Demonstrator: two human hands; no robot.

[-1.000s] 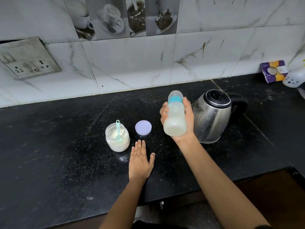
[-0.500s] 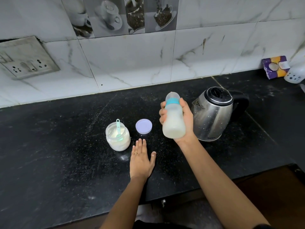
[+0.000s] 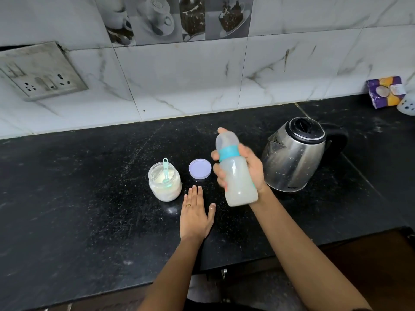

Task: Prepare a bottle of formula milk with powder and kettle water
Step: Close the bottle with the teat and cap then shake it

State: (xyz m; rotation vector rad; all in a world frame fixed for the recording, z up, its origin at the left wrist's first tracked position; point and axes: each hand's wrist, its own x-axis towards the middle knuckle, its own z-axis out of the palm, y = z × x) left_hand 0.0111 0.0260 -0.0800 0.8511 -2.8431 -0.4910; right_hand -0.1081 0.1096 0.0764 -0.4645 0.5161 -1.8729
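Note:
My right hand (image 3: 249, 170) grips a capped baby bottle (image 3: 235, 173) with a teal collar and cloudy white liquid, held above the black counter and tilted with its top to the left. My left hand (image 3: 195, 215) lies flat on the counter, fingers together, holding nothing. An open jar of white powder (image 3: 165, 181) with a teal scoop (image 3: 165, 170) standing in it sits just left of that hand. The jar's lilac lid (image 3: 199, 168) lies flat beside it. A steel kettle (image 3: 296, 153) with a black lid and handle stands right of the bottle.
The black stone counter (image 3: 78, 198) runs to a marble-tiled wall with a socket plate (image 3: 40, 70) at left. A purple and orange packet (image 3: 386, 92) and a white object (image 3: 407, 105) sit at the far right. The counter's front edge is near my forearms.
The bottle has tipped from nearly upright to leaning left in my right hand and looks motion-blurred. My left hand stays flat on the counter.

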